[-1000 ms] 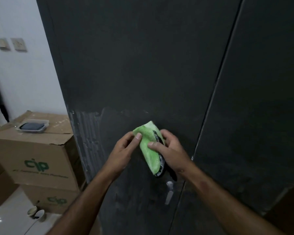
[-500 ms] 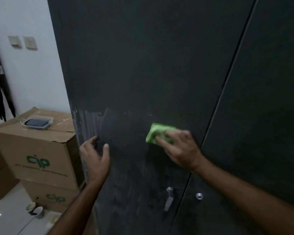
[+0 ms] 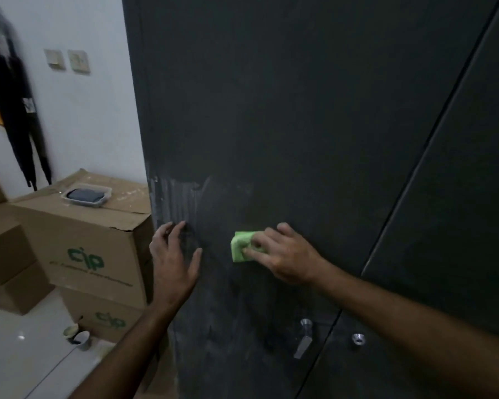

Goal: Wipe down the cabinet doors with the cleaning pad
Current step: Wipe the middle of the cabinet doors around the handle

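Cabinet doors (image 3: 300, 110), dark grey and matt, fill most of the view, and the green cleaning pad (image 3: 240, 246) lies flat against the left door at mid height. Going from the left: stacked cardboard boxes (image 3: 81, 254) stand beside the cabinet, printed in green with "cip"; the smaller line beneath is too blurred to read. A clear tray (image 3: 86, 194) with something dark in it rests on the top box. Next, the left hand (image 3: 175, 260) lies with straight, spread fingers on the door, holding nothing, just below a pale streaked patch (image 3: 176, 200). The right hand (image 3: 283, 254) presses the pad to the panel, fingers laid over it. Lower right sit a metal handle (image 3: 304, 338) and a round knob (image 3: 358, 338). Judging from this, a damp pad could leave more pale streaks, and leaning on the bracing hand may smudge the panel with prints.
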`<state>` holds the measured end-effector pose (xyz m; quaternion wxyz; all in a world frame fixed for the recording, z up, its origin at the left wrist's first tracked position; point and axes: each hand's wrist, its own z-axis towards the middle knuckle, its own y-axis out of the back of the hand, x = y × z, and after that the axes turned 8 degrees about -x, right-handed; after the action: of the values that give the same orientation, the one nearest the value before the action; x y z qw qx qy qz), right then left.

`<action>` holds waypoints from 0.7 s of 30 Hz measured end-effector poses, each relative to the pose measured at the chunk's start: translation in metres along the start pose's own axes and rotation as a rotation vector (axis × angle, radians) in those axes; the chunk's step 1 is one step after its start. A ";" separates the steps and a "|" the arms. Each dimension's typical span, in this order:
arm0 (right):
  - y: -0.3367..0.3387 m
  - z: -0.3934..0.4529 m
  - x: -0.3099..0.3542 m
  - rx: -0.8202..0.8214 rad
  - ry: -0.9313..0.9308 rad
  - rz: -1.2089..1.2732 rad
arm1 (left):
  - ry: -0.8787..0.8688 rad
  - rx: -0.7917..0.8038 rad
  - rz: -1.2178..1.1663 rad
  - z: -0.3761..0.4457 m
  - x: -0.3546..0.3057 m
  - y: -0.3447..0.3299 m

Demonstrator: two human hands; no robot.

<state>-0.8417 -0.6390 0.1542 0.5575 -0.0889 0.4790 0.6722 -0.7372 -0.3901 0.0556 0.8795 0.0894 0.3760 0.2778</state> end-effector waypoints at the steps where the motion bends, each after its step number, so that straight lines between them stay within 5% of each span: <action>1: -0.001 0.014 -0.010 -0.030 -0.047 -0.014 | -0.024 0.007 0.030 0.001 0.003 0.001; 5: -0.007 0.064 -0.034 -0.372 -0.469 -0.088 | 0.017 0.011 0.013 0.001 0.012 0.001; 11: -0.032 0.052 0.032 -0.002 -0.014 -0.015 | 0.130 0.033 -0.049 0.009 0.023 0.005; 16: -0.034 0.128 -0.014 -0.348 -0.472 -0.065 | 0.113 0.026 -0.102 0.013 0.028 0.008; 18: -0.050 0.121 0.014 -0.310 -0.379 -0.049 | 0.104 0.041 -0.146 0.013 0.033 0.013; 21: -0.054 0.100 0.053 0.012 -0.036 -0.015 | 0.082 0.102 -0.209 0.016 0.045 0.021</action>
<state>-0.7746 -0.5339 0.1422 0.5715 -0.0771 0.4724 0.6666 -0.7090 -0.3462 0.0470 0.8818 0.0829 0.4327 0.1685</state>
